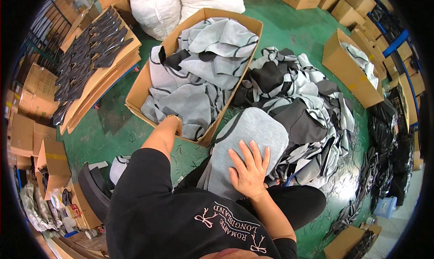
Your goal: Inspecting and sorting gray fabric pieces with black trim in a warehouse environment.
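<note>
Across my lap lies a stack of grey fabric pieces (257, 132) with rounded corners and black edging. My right hand (249, 169) rests flat on the top piece, its fingers spread. My left arm stretches forward to the large cardboard box (141, 93), which is filled with similar grey fabric pieces (187, 103) trimmed in black. At the near wall of this box is my left hand (176, 124), partly over the rim. Its fingers are mostly out of sight, so I cannot see what they hold.
A loose heap of grey and black fabric pieces (300, 116) covers the floor to the right. Black shaped parts (97, 44) lie in rows on stacked cardboard sheets at the left. White sacks (156, 13) stand behind the box; another open carton (350, 69) sits at the far right.
</note>
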A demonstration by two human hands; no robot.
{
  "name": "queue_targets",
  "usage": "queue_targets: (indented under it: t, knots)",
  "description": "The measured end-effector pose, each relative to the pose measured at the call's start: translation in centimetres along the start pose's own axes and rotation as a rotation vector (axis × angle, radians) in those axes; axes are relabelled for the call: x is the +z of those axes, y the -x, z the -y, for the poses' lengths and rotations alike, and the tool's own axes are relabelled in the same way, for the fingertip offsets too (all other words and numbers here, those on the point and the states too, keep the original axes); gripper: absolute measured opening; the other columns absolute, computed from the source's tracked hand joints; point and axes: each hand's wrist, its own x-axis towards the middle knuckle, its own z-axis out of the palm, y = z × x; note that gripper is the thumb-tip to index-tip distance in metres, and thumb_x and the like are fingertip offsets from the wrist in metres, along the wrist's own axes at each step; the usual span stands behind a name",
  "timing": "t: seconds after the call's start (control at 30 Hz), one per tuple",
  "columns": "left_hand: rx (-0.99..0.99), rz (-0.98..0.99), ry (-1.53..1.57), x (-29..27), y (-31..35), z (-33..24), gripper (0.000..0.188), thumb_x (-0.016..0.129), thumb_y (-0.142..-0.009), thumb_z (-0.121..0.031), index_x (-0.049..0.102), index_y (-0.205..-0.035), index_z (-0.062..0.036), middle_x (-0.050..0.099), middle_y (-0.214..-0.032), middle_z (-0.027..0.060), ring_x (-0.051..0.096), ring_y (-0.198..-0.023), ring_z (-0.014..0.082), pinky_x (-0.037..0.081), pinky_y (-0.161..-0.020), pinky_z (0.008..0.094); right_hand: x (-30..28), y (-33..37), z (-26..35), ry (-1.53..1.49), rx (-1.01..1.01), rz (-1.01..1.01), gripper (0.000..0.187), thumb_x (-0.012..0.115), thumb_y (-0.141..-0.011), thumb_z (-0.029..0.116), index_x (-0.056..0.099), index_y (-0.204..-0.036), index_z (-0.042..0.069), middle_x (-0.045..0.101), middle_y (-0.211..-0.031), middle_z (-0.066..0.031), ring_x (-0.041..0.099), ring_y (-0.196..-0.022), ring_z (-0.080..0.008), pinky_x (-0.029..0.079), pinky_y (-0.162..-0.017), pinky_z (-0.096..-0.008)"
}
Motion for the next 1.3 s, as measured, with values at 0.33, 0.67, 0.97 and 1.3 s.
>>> queue_targets:
  t: [0.33, 0.67, 0.97, 1.3]
  knots:
    - [0.498, -0.9, 0.552, -3.7, 12.5, 0.7, 0.021, 0.059, -0.07, -0.021, 0.065, -0.08, -0.0036, 0.065, -0.083, 0.0095, 0.06, -0.074, 0.02, 0.046, -0.066, 0.0336, -0.3, -0.6, 0.7, 0.008, -0.049, -0.008, 0.042, 0.063, -0.075, 0.027, 0.061, -0.116, 0.015, 0.046, -0.136, -0.0095, 0.035, -0.131, -0.0324, 0.013, -0.109, -0.0565]
    - [1.583, -1.125, 0.49, 3.1, 36.3, 0.4, 0.016, 0.06, -0.074, -0.01, 0.064, -0.084, 0.0011, 0.059, -0.109, 0.013, 0.058, -0.091, 0.0215, 0.046, -0.079, 0.0335, -5.1, -6.1, 1.9, -0.945, 0.074, -0.203, 0.071, 0.081, -0.067, 0.032, 0.051, -0.122, -0.001, 0.047, -0.131, -0.0156, 0.049, -0.116, -0.0272, 0.045, -0.091, -0.0404]
    - [2.025, -0.732, 0.8, 8.0, 38.6, -3.7, 0.027, 0.074, -0.075, -0.024, 0.057, -0.07, -0.0031, 0.051, -0.117, 0.015, 0.052, -0.104, 0.0229, 0.042, -0.085, 0.0348, -8.6, -5.1, 4.5, -1.051, -0.084, -0.138, 0.026, 0.07, -0.062, 0.0, 0.049, -0.077, 0.002, 0.058, -0.097, -0.017, 0.057, -0.086, -0.0228, 0.045, -0.076, -0.0311]
    - [1.715, -0.136, 1.545, 10.6, 38.0, -6.1, 0.061, 0.081, -0.07, -0.016, 0.051, -0.121, -0.0015, 0.059, -0.108, 0.0011, 0.053, -0.098, 0.0089, 0.041, -0.086, 0.0255, -10.0, -1.1, 4.6, -1.507, 0.072, -0.219, 0.031, 0.073, -0.075, 0.021, 0.049, -0.087, 0.006, 0.056, -0.094, -0.0085, 0.052, -0.089, -0.016, 0.04, -0.082, -0.0294]
